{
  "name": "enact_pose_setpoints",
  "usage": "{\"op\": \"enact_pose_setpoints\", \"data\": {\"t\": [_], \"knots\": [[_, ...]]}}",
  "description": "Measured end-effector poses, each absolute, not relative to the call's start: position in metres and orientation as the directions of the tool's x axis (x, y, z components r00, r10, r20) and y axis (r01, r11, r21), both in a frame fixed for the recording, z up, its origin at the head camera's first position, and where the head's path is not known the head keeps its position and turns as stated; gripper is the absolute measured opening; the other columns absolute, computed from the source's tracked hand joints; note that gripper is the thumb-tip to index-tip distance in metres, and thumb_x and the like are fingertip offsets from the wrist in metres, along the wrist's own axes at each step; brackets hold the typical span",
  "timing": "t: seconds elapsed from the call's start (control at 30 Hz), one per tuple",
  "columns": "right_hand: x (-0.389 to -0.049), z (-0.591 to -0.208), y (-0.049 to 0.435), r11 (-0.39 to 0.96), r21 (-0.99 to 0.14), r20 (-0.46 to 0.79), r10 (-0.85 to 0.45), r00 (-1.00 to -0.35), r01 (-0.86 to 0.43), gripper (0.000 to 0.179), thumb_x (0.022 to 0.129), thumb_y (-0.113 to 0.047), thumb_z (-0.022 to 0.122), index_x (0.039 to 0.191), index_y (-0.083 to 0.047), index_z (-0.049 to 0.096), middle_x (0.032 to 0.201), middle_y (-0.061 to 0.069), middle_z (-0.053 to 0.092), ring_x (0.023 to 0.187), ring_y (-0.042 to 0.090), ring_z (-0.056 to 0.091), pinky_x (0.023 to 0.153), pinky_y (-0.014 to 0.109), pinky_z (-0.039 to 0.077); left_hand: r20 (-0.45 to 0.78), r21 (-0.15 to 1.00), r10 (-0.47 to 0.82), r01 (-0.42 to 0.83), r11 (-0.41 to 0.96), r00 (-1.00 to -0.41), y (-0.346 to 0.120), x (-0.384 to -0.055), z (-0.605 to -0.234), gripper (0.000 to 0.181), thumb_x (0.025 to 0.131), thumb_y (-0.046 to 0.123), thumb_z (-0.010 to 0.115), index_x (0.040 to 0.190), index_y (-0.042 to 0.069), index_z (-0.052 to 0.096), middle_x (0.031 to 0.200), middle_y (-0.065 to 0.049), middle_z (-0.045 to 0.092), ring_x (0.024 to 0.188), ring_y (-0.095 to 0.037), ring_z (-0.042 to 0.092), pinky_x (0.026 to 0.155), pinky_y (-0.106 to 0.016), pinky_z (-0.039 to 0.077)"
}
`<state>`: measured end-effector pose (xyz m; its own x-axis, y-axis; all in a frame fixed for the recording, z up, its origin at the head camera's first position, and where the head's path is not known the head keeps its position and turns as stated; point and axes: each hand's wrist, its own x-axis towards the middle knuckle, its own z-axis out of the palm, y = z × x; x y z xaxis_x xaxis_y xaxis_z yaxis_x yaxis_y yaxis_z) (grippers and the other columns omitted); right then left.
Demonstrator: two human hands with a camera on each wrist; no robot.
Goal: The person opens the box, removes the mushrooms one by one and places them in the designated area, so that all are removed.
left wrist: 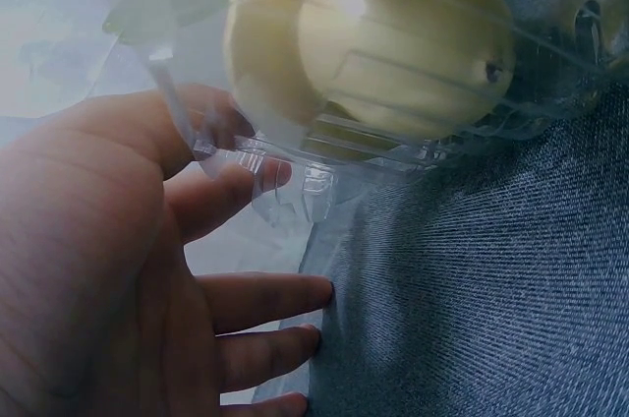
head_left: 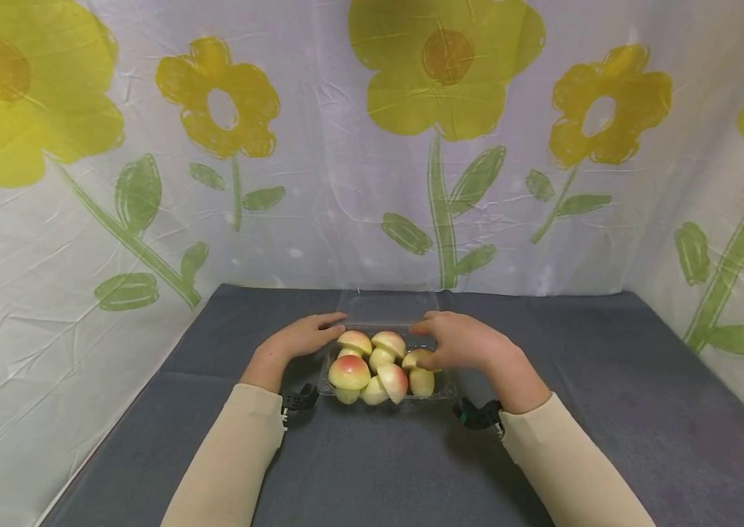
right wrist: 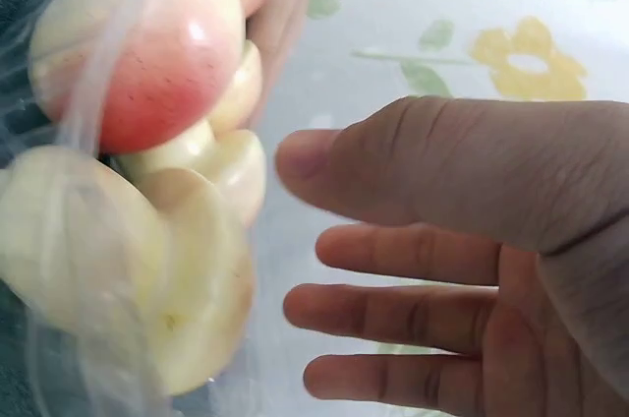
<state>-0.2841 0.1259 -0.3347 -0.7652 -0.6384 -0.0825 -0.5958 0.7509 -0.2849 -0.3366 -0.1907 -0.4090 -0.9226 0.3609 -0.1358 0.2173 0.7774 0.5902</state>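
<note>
A clear plastic clamshell box (head_left: 440, 391) holds several cream-yellow mushrooms (head_left: 349, 372) with red-blushed caps, smooth like artificial ones. Its transparent lid (head_left: 388, 306) stands open toward the back. My left hand (head_left: 299, 338) is at the box's back left corner. In the left wrist view, its thumb and forefinger lie at the plastic rim, the other fingers straight and apart. My right hand (head_left: 470, 342) reaches over the right side, its thumb in front of a mushroom there. The right wrist view shows that hand (right wrist: 442, 240) with straight, spread fingers, holding nothing beside the mushrooms (right wrist: 147, 53).
The box stands on a dark grey cloth (head_left: 372, 468) covering the table. A white curtain (head_left: 319, 183) printed with yellow flowers encloses the back and both sides. A black strap (head_left: 302, 397) is on the left wrist, and another (head_left: 477, 415) is on the right.
</note>
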Motion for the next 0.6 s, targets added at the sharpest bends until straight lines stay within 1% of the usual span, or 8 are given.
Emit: {"op": "enact_pose_setpoints", "data": {"t": [0.1,0.17,0.2,0.23,0.27,0.33,0.5,0.6], "knots": [[-0.283,-0.338,0.122,0.756,-0.257,-0.099,-0.641,-0.761,-0.602,0.050,0.092,-0.026,0.077,0.138,-0.009,0.066,0.137,0.012,0.060,0.125,0.032,0.058,0.100,0.049,0.052,-0.130,0.588,0.367,0.227,0.777,-0.921,-0.191,-0.337,-0.409,0.056,0.111,0.041,0.045,0.161,0.017,0.039,0.161,-0.016,0.038,0.147,-0.040,0.035,0.116,-0.062,0.034],[-0.284,-0.341,0.120,0.749,-0.216,-0.089,-0.654,-0.751,-0.626,0.030,0.090,-0.026,0.079,0.118,-0.012,0.075,0.111,0.003,0.068,0.102,0.021,0.065,0.089,0.044,0.053,-0.131,0.592,0.367,0.224,0.774,-0.921,-0.191,-0.337,-0.409,0.056,0.111,0.041,0.045,0.161,0.017,0.039,0.161,-0.016,0.038,0.147,-0.040,0.036,0.116,-0.062,0.035],[-0.285,-0.342,0.119,0.752,-0.192,-0.087,-0.654,-0.752,-0.631,0.020,0.089,-0.026,0.079,0.106,-0.016,0.076,0.098,-0.002,0.067,0.089,0.017,0.063,0.084,0.041,0.050,-0.131,0.592,0.367,0.224,0.774,-0.921,-0.191,-0.337,-0.409,0.056,0.111,0.041,0.045,0.161,0.017,0.039,0.161,-0.016,0.038,0.147,-0.040,0.036,0.116,-0.062,0.035],[-0.286,-0.344,0.119,0.751,-0.163,-0.081,-0.657,-0.750,-0.640,0.011,0.088,-0.025,0.080,0.095,-0.018,0.074,0.086,-0.005,0.063,0.079,0.014,0.058,0.079,0.039,0.047,-0.132,0.592,0.368,0.224,0.774,-0.920,-0.191,-0.337,-0.409,0.056,0.111,0.041,0.045,0.161,0.017,0.039,0.161,-0.016,0.038,0.147,-0.041,0.036,0.115,-0.062,0.035],[-0.286,-0.345,0.118,0.751,-0.138,-0.077,-0.658,-0.749,-0.646,0.010,0.086,-0.025,0.080,0.086,-0.022,0.070,0.076,-0.008,0.056,0.070,0.012,0.051,0.076,0.038,0.043,-0.133,0.593,0.367,0.223,0.774,-0.920,-0.190,-0.336,-0.409,0.056,0.111,0.041,0.045,0.161,0.017,0.039,0.161,-0.016,0.039,0.147,-0.041,0.036,0.115,-0.062,0.035],[-0.288,-0.349,0.117,0.752,-0.103,-0.071,-0.658,-0.749,-0.651,0.023,0.084,-0.024,0.081,0.073,-0.025,0.061,0.064,-0.009,0.042,0.062,0.012,0.038,0.072,0.038,0.035,-0.134,0.593,0.365,0.221,0.775,-0.921,-0.190,-0.336,-0.409,0.056,0.111,0.041,0.046,0.161,0.017,0.039,0.161,-0.016,0.039,0.147,-0.040,0.036,0.116,-0.062,0.035],[-0.290,-0.356,0.117,0.774,-0.086,-0.087,-0.633,-0.769,-0.628,0.014,0.085,-0.027,0.083,0.080,-0.025,0.070,0.068,-0.009,0.049,0.072,0.017,0.041,0.083,0.043,0.039,-0.133,0.590,0.365,0.222,0.776,-0.922,-0.190,-0.336,-0.408,0.056,0.111,0.041,0.045,0.161,0.018,0.038,0.161,-0.016,0.038,0.147,-0.040,0.034,0.116,-0.062,0.034],[-0.291,-0.356,0.116,0.786,-0.087,-0.094,-0.618,-0.781,-0.612,0.010,0.086,-0.029,0.083,0.088,-0.026,0.074,0.071,-0.010,0.055,0.077,0.018,0.043,0.087,0.044,0.041,-0.133,0.589,0.365,0.222,0.777,-0.922,-0.190,-0.336,-0.408,0.056,0.111,0.042,0.045,0.161,0.018,0.038,0.162,-0.016,0.037,0.147,-0.041,0.034,0.116,-0.062,0.034]]}}
